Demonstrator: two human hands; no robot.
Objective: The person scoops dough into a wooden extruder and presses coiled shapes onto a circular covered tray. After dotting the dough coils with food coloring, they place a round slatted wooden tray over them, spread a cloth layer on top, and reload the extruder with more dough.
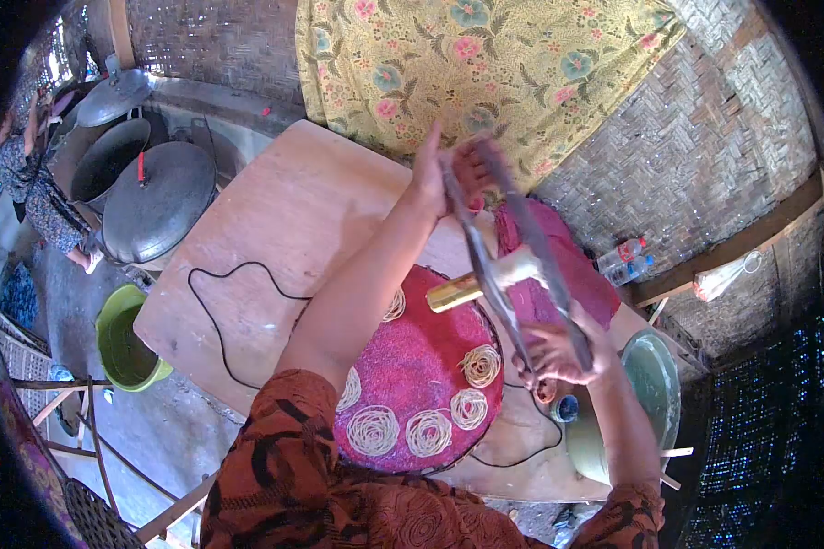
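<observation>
Two long dark bars (483, 261) with a gold-coloured cylinder (454, 293) between them are held above the table. At the upper end, my left hand (444, 174) presses against the bars, its fingers blurred. My right hand (558, 352) grips the lower end. A whitish mass (515, 267) shows between the bars near the cylinder. Beneath lies a round tray with a pink-red cloth (412, 366). Several flat coils of pale strands rest on it, such as one coil (373, 430) near the front and another coil (481, 365) at the right edge.
A black cord (212, 320) loops over the wooden table (275, 201). Red cloth (568, 265) and plastic bottles (624, 261) are at the right. A green basin (128, 339), large pots (160, 201) and another person (41, 192) are at the left. A pale bucket (650, 384) stands at lower right.
</observation>
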